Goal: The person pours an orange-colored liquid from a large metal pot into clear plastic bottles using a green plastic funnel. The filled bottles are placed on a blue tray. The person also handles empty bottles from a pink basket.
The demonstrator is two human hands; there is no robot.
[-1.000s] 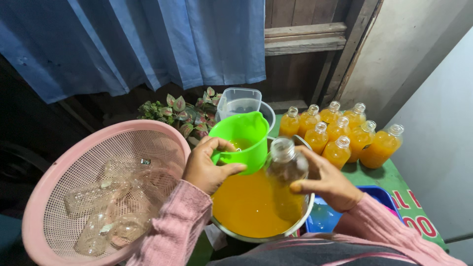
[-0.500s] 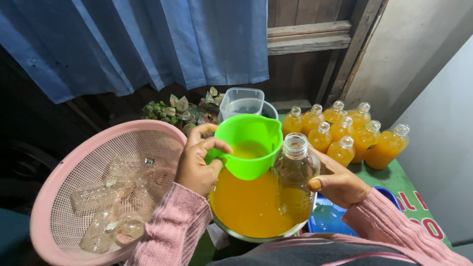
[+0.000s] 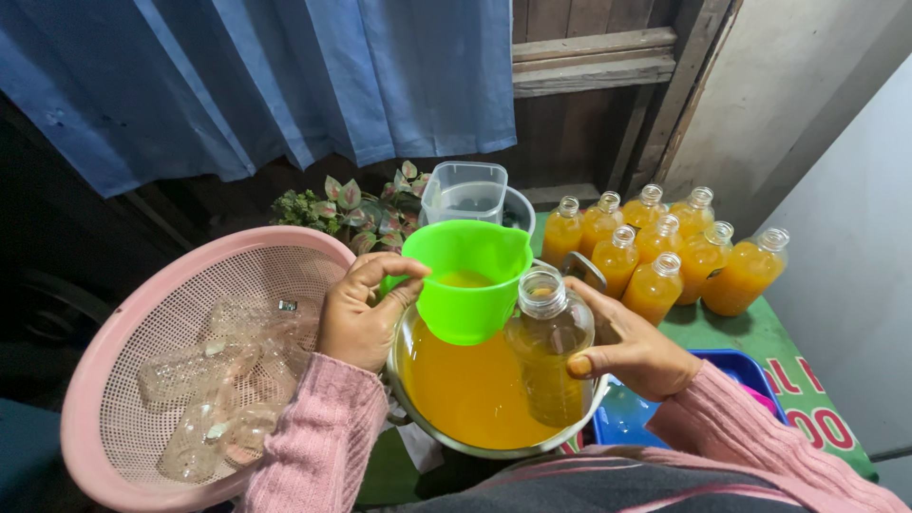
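- Our left hand [image 3: 359, 318] grips the green jug [image 3: 465, 280] at nine o'clock; light, sloshing.
- Our right hand [image 3: 632, 347] wraps the open bottle [image 3: 549, 347] above the juice bowl [image 3: 418, 418]; slippery, hold mid-body.

**Counts by kind**

Filled orange bottles [image 3: 655, 249]: nine, clustered at the table's [image 3: 760, 337] far edge. One more bottle [image 3: 549, 332], uncapped and partly filled, over the bowl. Green jugs [image 3: 465, 285]: one. Metal bowls [image 3: 475, 446] of orange liquid: one. Pink baskets [image 3: 123, 351]: one, at the left. Empty clear bottles [image 3: 204, 366] inside it: several, overlapping, exact number unclear. Clear tubs [image 3: 465, 188]: one, sitting in one grey bucket [image 3: 521, 211]. Blue trays [image 3: 731, 366]: one. Potted plants [image 3: 351, 204]: one. Hands: two, left hand [image 3: 366, 313] and right hand [image 3: 632, 347].
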